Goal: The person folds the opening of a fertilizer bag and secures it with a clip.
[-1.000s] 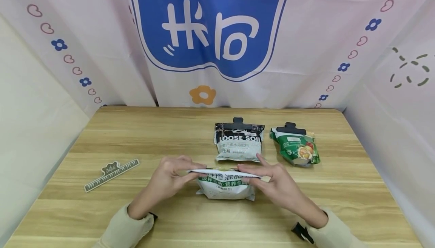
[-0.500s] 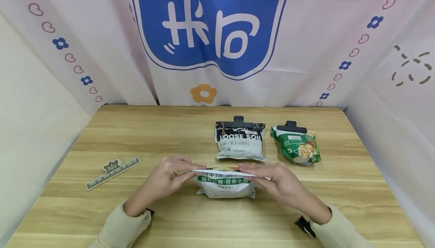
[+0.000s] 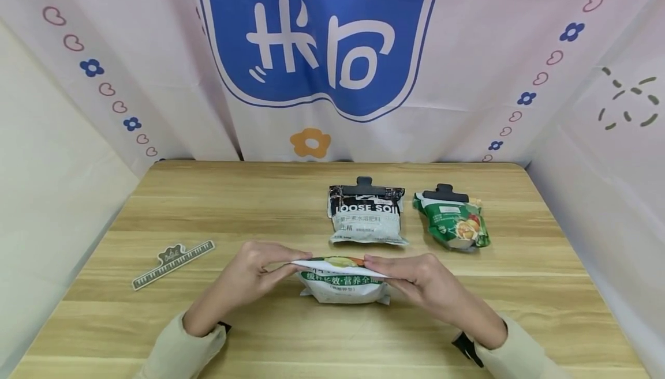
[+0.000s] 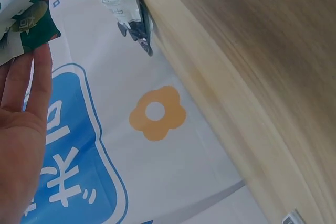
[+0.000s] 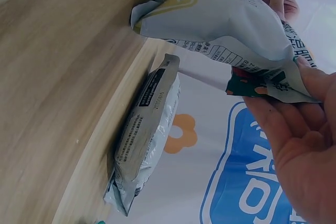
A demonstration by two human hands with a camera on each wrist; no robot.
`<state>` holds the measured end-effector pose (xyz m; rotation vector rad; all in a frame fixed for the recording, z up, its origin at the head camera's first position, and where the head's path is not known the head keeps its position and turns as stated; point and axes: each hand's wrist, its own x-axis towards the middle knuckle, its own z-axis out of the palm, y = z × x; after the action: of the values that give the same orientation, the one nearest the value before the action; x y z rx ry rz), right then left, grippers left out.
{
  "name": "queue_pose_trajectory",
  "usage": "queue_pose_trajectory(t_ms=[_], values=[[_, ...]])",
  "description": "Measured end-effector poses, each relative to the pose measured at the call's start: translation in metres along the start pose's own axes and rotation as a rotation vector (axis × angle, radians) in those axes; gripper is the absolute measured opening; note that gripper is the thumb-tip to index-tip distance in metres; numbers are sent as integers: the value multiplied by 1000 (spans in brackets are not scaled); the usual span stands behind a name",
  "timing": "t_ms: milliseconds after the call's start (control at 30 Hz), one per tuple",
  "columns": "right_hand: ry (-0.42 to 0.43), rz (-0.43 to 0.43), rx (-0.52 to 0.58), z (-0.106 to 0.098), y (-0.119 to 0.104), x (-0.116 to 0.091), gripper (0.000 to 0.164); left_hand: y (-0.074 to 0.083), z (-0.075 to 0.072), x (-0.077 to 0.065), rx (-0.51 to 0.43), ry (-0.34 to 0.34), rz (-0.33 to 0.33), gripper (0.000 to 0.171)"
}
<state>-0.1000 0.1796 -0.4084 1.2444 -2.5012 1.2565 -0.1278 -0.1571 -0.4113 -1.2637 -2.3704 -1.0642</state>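
A white and green fertilizer bag [image 3: 343, 292] stands upright near the front middle of the table, its top edge folded over. My left hand [image 3: 262, 269] pinches the left end of that fold between thumb and fingers. At the right end, my right hand [image 3: 415, 275] pinches the fold in the same way. Seen from the right wrist, the bag [image 5: 226, 19] bulges below the fold, and the right hand [image 5: 310, 129] has its thumb on one side and fingers on the other. The left wrist view catches only a corner of the bag [image 4: 31, 24] by the left hand [image 4: 23, 129].
Behind the bag lies a black and white LOOSE SOIL bag [image 3: 366, 223] with a black clip [image 3: 365, 187] on top. A green bag [image 3: 454, 226] with another black clip [image 3: 444, 193] is to its right. A piano-patterned clip [image 3: 174, 263] lies at left on the wooden table [image 3: 228, 206].
The bag's top has folded further down toward me, covering more of the printed lettering and showing more of the colourful back panel. Both hands keep their pinch on the fold.
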Motion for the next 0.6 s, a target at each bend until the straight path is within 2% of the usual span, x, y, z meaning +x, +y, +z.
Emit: queue_pose_trajectory(t_ms=[200,467,600], values=[[-1,-44,-14,1,-1,-1,38,4,-3,-2,5,-9,-64,25],[13,-66,-36,3,1,-3,37,7,-7,-3,29,6,-58,24],[18,-71,-45,3,1,-3,37,5,-11,-4,98,33,-29,24]])
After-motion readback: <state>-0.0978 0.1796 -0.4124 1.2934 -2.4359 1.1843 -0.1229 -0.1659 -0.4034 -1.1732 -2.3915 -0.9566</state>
